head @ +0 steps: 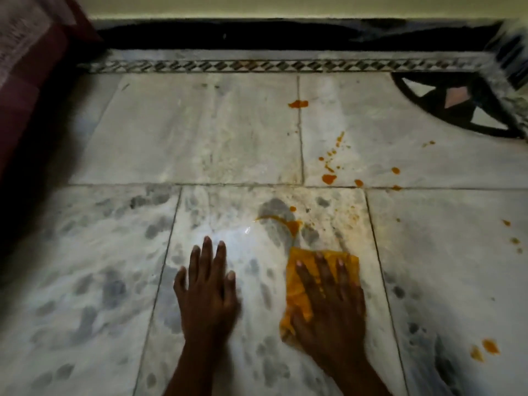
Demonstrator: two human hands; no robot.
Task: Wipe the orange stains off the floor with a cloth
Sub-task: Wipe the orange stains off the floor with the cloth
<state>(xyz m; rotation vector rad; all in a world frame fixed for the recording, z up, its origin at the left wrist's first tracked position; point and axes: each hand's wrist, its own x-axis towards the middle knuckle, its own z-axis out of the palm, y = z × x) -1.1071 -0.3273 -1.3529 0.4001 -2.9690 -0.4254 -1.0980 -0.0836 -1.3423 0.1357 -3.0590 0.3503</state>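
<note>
**Right palm flat on the stained cloth, left palm flat on bare marble**

The right hand is lying spread out on a folded cloth, fingers straight and splayed, pressing it onto the floor rather than gripping it. The cloth (yellow-orange, its colour close to that of the spill) is showing mostly to the left of the hand and past the fingertips; the part beneath the palm is hidden.

The left hand is resting just beside it, apart from the cloth, fingers extended and relaxed, touching only the tile and holding nothing.

Just beyond the cloth a smeared orange streak is curving across the same tile. Farther out, a cluster of orange drops is sitting near the tile joint, one blot is lying on a seam, and a pair of spots is lying well apart at the right.

Both forearms are being cut off by the lower edge. At the upper left a dark red fabric shape is too blurred to identify, and the patterned object at the upper right is likewise smeared.
</note>
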